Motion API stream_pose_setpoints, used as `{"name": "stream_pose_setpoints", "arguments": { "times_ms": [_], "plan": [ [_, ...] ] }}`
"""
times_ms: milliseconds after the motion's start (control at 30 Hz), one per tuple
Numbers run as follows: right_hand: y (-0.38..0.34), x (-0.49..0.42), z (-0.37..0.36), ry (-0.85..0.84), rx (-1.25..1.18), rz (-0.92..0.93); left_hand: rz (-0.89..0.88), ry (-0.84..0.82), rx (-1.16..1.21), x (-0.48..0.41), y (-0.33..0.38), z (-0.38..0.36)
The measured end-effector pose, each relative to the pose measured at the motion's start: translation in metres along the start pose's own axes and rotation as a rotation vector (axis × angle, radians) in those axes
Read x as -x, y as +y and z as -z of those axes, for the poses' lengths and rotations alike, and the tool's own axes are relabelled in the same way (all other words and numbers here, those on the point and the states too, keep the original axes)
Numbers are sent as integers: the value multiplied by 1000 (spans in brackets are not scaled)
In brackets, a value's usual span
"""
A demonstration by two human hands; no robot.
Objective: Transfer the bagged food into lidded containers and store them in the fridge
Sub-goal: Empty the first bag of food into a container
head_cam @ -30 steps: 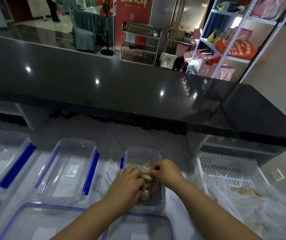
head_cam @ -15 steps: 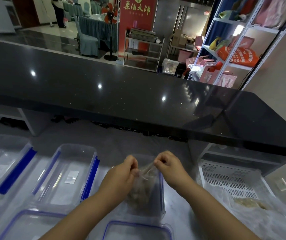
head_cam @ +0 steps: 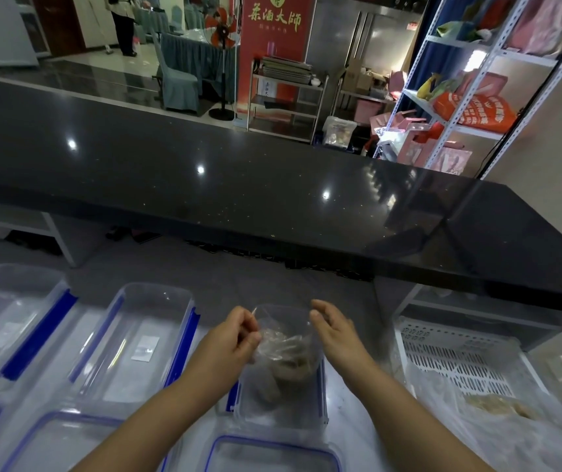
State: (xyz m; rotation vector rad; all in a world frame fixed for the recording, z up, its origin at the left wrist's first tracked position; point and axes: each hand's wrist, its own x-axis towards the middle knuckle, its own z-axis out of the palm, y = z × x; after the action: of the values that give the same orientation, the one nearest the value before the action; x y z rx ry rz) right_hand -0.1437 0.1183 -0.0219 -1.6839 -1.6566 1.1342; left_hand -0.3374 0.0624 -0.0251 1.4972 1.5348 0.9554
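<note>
The left hand [head_cam: 230,338] pinches the rim of a clear bag [head_cam: 283,342] — its grip closed on the film. The right hand [head_cam: 335,330] sits just right of the bag's mouth, fingers loosely spread, its grip released. Between the hands the bag hangs with brownish food inside, over a container [head_cam: 281,408]. Right of the right hand stands a white basket [head_cam: 449,349].

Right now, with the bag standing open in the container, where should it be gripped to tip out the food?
Probably the lower part of the bag, from both sides, below the food lump. The mouth is spread open at the top, the left hand pinching its edge and the right hand beside the other; only thin loose film there. The container walls leave little room.
</note>
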Motion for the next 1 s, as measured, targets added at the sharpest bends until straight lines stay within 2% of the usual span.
{"name": "stream_pose_setpoints", "arguments": {
  "times_ms": [67, 200, 333, 467, 533, 667, 767, 833, 1000],
  "plan": [
    [2, 4, -1, 2, 17, -6, 10, -12, -8, -1, -3, 2],
    [7, 13, 0, -53, -132, 23, -17, -93, -101, 0, -6, 6],
    [8, 16, 4, -12, -103, 53, -94, -206, -400, 1, -4, 8],
    [-6, 15, 15, -4, -142, 37, -165, -129, -647, -6, -5, 12],
    [-18, 15, 21, -6, -192, 53, -164, -89, -578, -11, 0, 14],
    [-42, 15, 32, 129, -276, 136, -33, -105, -39, -14, 28, 16],
    [-46, 18, 30, 213, -221, 211, -4, -100, 50, -16, 39, 17],
    [-40, 23, 23, 176, -90, 262, 11, -55, 1, -18, 40, 16],
    [-30, 38, -11, -61, 502, 319, -2, -2, 6, -19, 49, 9]
  ]
}}
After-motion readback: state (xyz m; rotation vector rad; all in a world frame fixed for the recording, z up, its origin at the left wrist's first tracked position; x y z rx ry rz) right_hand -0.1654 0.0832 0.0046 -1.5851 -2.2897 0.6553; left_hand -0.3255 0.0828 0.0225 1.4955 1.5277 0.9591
